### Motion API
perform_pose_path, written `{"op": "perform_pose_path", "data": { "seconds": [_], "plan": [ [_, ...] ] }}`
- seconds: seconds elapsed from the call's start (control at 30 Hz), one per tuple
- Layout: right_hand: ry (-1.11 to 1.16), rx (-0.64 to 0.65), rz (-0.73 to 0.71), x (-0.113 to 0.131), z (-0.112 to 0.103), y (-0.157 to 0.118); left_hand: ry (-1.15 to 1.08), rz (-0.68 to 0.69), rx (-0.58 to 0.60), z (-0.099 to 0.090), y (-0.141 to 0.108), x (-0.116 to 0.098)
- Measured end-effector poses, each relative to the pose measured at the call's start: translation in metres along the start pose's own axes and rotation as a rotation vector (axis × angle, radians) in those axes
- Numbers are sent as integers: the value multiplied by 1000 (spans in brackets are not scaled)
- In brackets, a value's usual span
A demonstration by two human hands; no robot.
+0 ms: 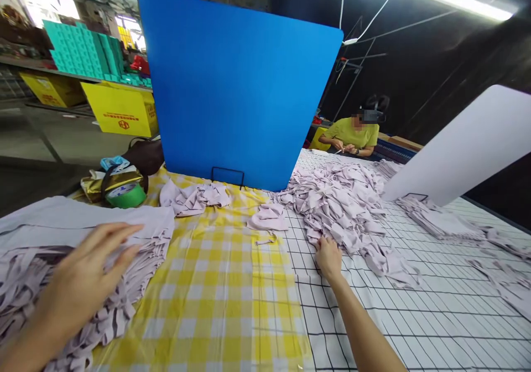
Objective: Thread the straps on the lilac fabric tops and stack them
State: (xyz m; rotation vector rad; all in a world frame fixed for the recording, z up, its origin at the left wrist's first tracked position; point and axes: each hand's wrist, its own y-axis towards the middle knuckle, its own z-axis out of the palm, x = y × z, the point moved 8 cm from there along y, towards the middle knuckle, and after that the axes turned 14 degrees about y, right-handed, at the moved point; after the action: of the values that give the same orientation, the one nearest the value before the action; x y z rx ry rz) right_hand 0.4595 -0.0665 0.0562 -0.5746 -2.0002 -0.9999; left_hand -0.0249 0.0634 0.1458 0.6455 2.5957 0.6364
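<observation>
Over a thick stack of pale lilac fabric pieces (149, 228) at the left, my left hand (89, 272) has its fingers spread and holds nothing. My right hand (329, 257) is at the near edge of a large loose heap of the same lilac fabric (332, 200). Its fingers are bent onto the cloth, and the fingertips are partly hidden. Between the hands, a small lilac piece (269, 217) lies by a short metal-looking item (264, 242) on the yellow checked cloth (207, 283). Another crumpled lilac bundle (194, 196) sits farther left.
A blue panel (244, 95) stands behind the cloths. On the right, a white panel (460, 145) rises beside a flat fabric pile (435, 220). Green tape (126, 196) lies at the left. A person in a yellow shirt (352, 134) sits at the far end.
</observation>
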Motion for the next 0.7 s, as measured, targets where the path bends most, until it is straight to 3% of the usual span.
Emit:
{"op": "perform_pose_path", "data": {
  "seconds": [0.1,0.17,0.3,0.4,0.47,0.53,0.6,0.7],
  "plan": [
    [58,87,33,20,11,-9,-132,-6,113,31,-10,-44],
    [115,180,60,42,24,-25,-307,15,248,61,-25,-73],
    [278,376,120,96,51,-82,-544,47,503,113,-69,-129],
    [561,561,241,139,71,-136,-655,82,542,125,-93,-161],
    [683,666,266,166,82,-165,-708,61,526,122,-101,-169],
    [783,734,303,184,90,-184,-757,-7,500,115,-102,-163],
    [855,712,373,188,95,-188,-775,-100,501,109,-101,-147],
    [852,588,469,175,100,-180,-829,-224,577,104,-98,-123]
  ]
}}
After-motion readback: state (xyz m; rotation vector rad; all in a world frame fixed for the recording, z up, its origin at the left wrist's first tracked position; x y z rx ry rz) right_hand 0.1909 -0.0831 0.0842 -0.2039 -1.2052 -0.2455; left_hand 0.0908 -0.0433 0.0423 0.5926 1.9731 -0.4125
